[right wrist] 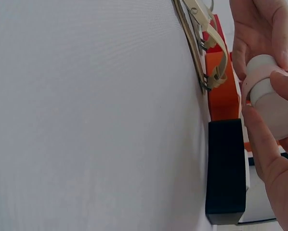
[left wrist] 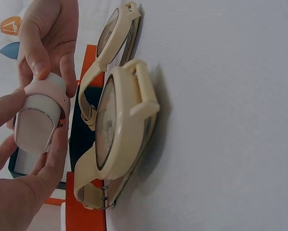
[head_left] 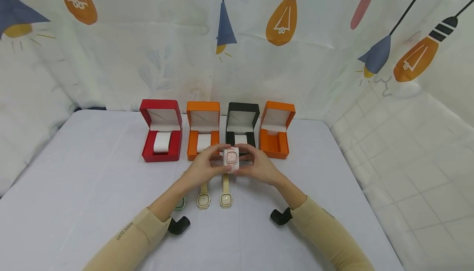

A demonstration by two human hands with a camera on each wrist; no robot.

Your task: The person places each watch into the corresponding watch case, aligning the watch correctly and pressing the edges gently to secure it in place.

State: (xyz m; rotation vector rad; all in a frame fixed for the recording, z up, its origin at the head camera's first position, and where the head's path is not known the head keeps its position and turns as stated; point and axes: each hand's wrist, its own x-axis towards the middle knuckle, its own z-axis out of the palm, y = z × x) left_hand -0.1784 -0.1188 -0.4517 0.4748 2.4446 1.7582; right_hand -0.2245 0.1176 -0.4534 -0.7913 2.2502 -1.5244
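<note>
A pink watch (head_left: 231, 156) is wrapped round a small white watch cushion, its dial facing the head camera. My left hand (head_left: 204, 165) pinches it from the left side and my right hand (head_left: 261, 165) from the right. Both hands hold it raised in front of the dark green box (head_left: 242, 116). In the left wrist view the pink strap (left wrist: 43, 89) circles the cushion (left wrist: 42, 103), with thumbs and fingers of both hands on it. Below the hands lie two cream watches (head_left: 203, 201), (left wrist: 117, 120) and a green watch (head_left: 180, 204), partly hidden by my left forearm.
Left to right along the back stand a red box (head_left: 148, 149), an orange box (head_left: 192, 147), the dark green box and another orange box (head_left: 274, 143), lids up. White cushions show in the first three; the right orange box has none. Black curved pieces (head_left: 179, 225) sit at both wrists.
</note>
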